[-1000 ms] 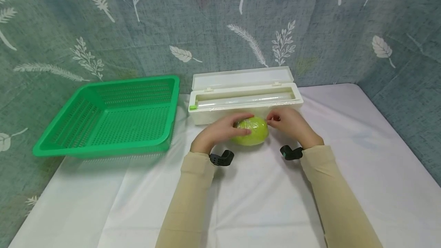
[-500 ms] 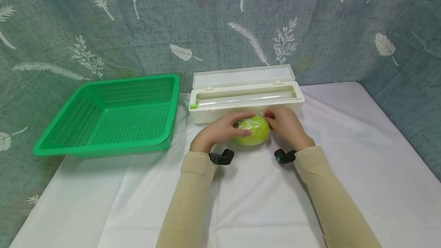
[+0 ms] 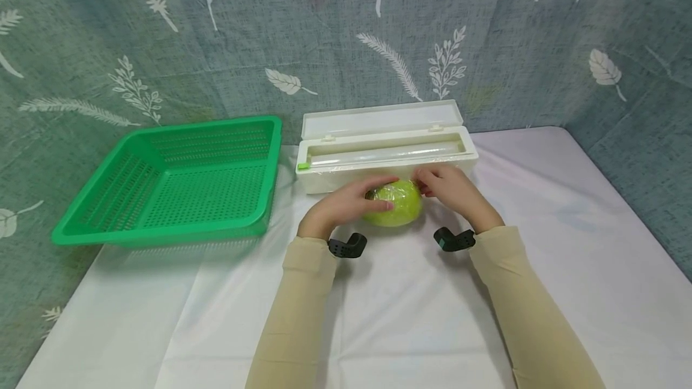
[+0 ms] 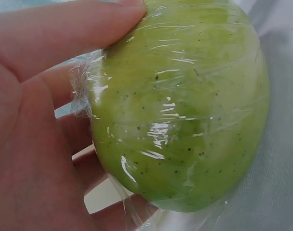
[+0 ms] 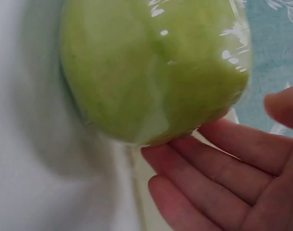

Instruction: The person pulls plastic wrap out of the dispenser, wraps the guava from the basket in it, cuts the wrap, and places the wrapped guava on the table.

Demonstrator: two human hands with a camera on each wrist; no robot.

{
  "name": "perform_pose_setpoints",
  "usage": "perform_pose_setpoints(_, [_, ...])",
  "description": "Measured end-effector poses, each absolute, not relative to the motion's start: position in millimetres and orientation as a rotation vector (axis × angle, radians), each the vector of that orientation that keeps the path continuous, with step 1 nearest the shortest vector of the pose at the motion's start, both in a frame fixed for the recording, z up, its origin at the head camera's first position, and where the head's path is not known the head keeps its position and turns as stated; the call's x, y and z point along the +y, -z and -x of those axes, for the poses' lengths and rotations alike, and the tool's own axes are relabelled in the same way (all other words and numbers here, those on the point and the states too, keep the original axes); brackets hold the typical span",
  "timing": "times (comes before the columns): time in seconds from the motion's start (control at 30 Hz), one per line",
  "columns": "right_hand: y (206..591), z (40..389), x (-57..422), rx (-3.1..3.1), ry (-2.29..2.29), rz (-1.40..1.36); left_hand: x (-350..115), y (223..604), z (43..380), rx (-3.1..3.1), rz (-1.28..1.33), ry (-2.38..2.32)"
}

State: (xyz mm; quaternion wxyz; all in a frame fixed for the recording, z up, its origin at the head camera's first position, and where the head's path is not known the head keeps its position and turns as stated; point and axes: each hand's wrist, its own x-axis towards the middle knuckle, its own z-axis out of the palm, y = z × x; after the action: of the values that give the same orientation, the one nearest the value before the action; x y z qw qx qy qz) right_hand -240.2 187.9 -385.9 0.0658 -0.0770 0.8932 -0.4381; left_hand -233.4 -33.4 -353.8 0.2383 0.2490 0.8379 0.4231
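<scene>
A yellow-green mango (image 3: 404, 206), speckled with small dark dots, lies on the white cloth inside a layer of clear cling film (image 4: 178, 115). My left hand (image 3: 346, 200) grips its left end, thumb over the near side and fingers behind. At that end the film bunches into a crumpled tuft (image 4: 80, 89). My right hand (image 3: 446, 188) is at the other end; in the right wrist view its fairly straight fingers (image 5: 204, 173) touch the wrapped end from below while the thumb stands apart. Loose film trails beneath the fruit in the left wrist view.
Right behind the hands stands a white cling film dispenser (image 3: 324, 182), lid (image 3: 381, 120) raised, with a film roll (image 3: 389, 155) inside and a green slider (image 3: 303, 166) at its left. A green perforated basket (image 3: 189, 236) sits to the left. A patterned curtain (image 3: 335, 29) hangs behind.
My right hand first moved in and pinched film at the mango's right end, then loosened its fingers and shifted slightly back right. My left hand stays on the fruit.
</scene>
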Motion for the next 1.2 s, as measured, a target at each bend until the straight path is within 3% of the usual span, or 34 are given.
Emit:
perform_pose_setpoints(0.3, [383, 238, 179, 2.843, 1.02, 0.33, -37, 379, 249, 2.305, -0.741, -1.182])
perform_pose_setpoints(1.2, [379, 236, 178, 2.797, 1.211, 0.299, -35, 376, 248, 2.348, -0.758, -1.117])
